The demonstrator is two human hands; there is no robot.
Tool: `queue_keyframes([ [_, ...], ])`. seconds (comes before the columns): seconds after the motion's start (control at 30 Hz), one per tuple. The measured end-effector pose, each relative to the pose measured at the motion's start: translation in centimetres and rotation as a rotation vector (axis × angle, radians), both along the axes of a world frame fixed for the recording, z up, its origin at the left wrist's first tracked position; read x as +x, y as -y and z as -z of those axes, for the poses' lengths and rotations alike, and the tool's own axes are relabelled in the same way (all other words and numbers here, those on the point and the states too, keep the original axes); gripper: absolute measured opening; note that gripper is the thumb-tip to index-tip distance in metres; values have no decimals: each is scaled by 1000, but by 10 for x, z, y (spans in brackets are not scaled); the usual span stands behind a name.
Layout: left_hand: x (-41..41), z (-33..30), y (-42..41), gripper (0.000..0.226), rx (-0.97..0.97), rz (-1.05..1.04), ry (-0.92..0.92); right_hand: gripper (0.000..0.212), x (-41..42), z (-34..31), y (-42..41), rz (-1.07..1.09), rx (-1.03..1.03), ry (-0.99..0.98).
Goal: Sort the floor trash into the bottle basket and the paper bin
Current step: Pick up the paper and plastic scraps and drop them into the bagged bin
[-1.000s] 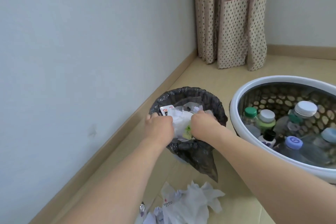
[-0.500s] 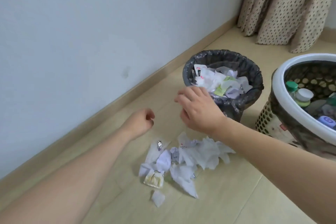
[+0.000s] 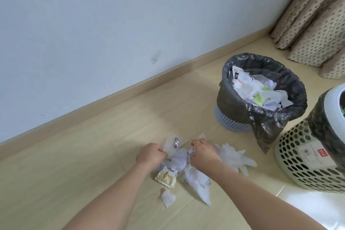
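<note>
Both hands have dropped from beside the bin to the floor heap at lower centre of the frame since half a second ago. My left hand (image 3: 150, 154) now has its fingers curled into the left edge of the pile of crumpled white and lilac paper scraps (image 3: 188, 164), gripping a white piece there. My right hand (image 3: 202, 152) is curled over the middle of the pile, and seems to be bunching paper under the knuckles, though I cannot see the fingertips.

At right of centre, the small grey lattice bin lined with a black plastic bag (image 3: 261, 87) is already heaped near its rim with white paper and a green wrapper. At the right edge, the round white perforated basket (image 3: 306, 158) is mostly cut off, so I cannot tell what it holds.

I see no bottles on the floor, so I judge that part done. What is left is this paper heap, a yellow-printed wrapper (image 3: 166, 177) and one loose white scrap (image 3: 168, 197) below it.
</note>
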State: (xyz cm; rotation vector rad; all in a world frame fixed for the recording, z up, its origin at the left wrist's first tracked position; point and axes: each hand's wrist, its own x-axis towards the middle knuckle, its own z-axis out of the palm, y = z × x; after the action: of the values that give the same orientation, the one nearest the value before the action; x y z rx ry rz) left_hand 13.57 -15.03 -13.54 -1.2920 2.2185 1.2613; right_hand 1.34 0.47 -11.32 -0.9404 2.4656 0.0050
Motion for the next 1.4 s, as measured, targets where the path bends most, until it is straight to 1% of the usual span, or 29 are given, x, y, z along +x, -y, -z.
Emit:
queue_keyframes([
  [0.1,-4,0,7,21,64,-114,-158,32,-14,2,-1,13,-15,-5],
  [0.23,2,-6,25,24,-7,-191,-255,19,-22,-2,3,70,-104,43],
  [0.33,8,-20,35,26,-29,-147,-319,17,-25,-11,7,75,-164,71],
  [0.4,6,-35,39,22,-34,-88,-370,17,-27,-24,10,129,-200,132],
  [0.47,2,-51,43,20,-41,34,-375,13,-31,-42,11,204,-258,214],
  [0.5,-1,-59,44,19,-29,128,-344,12,-33,-52,12,238,-286,262],
  [0.57,-9,-78,45,21,-59,407,-183,12,-40,-74,11,317,-318,392],
  [0.63,-19,-102,42,23,-169,652,-15,17,-48,-97,6,358,-321,522],
  [0.67,-25,-115,39,25,-230,714,15,17,-54,-109,2,349,-312,561],
  [0.7,-31,-128,36,27,-288,747,2,16,-60,-121,-2,330,-305,577],
  [0.73,-36,-141,33,28,-325,753,-24,15,-67,-133,-5,314,-312,578],
  [0.8,-48,-165,27,26,-319,694,-102,12,-84,-163,-10,330,-400,582],
  [0.87,-57,-183,24,21,-283,598,-159,12,-103,-194,-14,385,-543,572],
  [0.93,-70,-199,20,21,-262,509,-224,14,-127,-220,-21,462,-727,527],
  [0.97,-77,-206,18,22,-255,453,-280,14,-138,-228,-23,494,-821,468],
  [1.0,-87,-214,13,21,-257,391,-346,14,-150,-234,-28,519,-895,357],
  [1.03,-97,-223,9,20,-258,326,-418,15,-159,-238,-31,528,-929,201],
  [1.1,-120,-239,-2,18,-274,228,-536,15,-168,-235,-40,485,-901,-100],
  [1.13,-135,-249,-10,19,-304,220,-566,15,-172,-230,-47,457,-855,-198],
  [1.17,-148,-255,-17,20,-335,225,-588,15,-173,-222,-52,427,-778,-251],
  [1.2,-160,-260,-23,21,-381,238,-602,13,-175,-212,-56,411,-694,-263],
  [1.27,-189,-263,-37,22,-483,293,-627,12,-179,-193,-64,421,-539,-182],
  [1.33,-215,-260,-53,22,-584,389,-631,20,-183,-179,-68,402,-385,-106],
  [1.4,-236,-246,-67,21,-699,556,-587,31,-185,-174,-74,339,-235,-87],
])
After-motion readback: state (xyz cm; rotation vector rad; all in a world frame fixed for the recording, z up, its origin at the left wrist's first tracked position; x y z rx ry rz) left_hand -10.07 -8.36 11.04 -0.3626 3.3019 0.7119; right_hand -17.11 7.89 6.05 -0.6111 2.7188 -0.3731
